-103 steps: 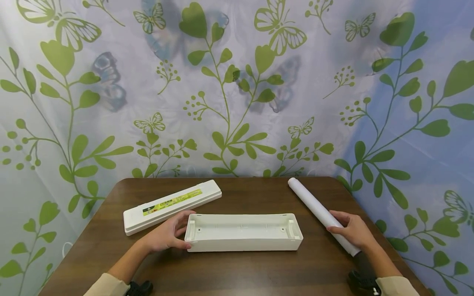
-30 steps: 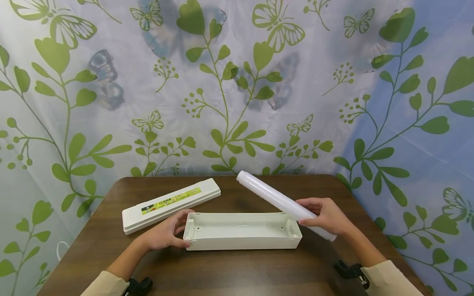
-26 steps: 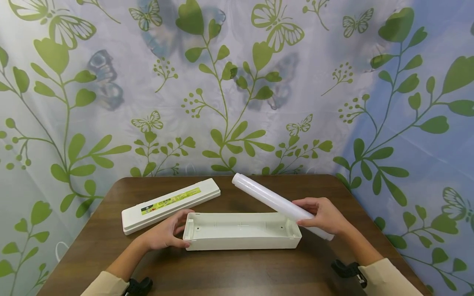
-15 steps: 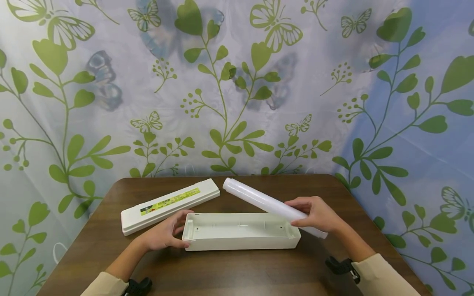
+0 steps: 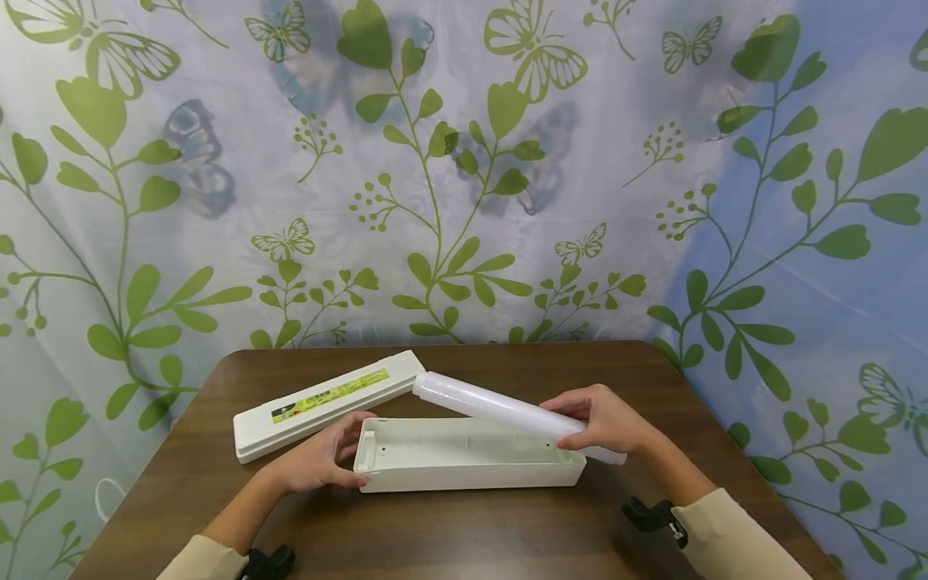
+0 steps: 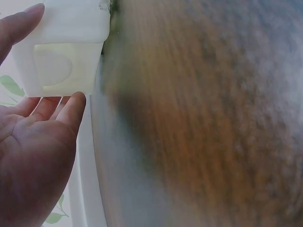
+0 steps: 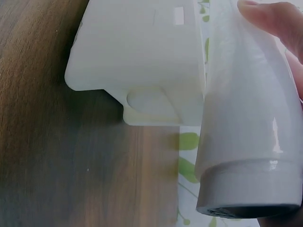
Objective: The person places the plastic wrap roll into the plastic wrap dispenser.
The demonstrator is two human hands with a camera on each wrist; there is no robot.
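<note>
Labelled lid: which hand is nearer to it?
Left: the left hand is beside the lid, gripping the box; the right hand is off to the lid's right, gripping the roll.

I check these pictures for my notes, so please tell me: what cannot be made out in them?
Head view: the back right corner of the long, open white plastic box is hidden by the glossy white cylindrical roll and the bare right hand.
Head view: the print on the rectangular yellow-green label is too small.
Left wrist view: part of the bare left hand is cut off by the left edge.
</note>
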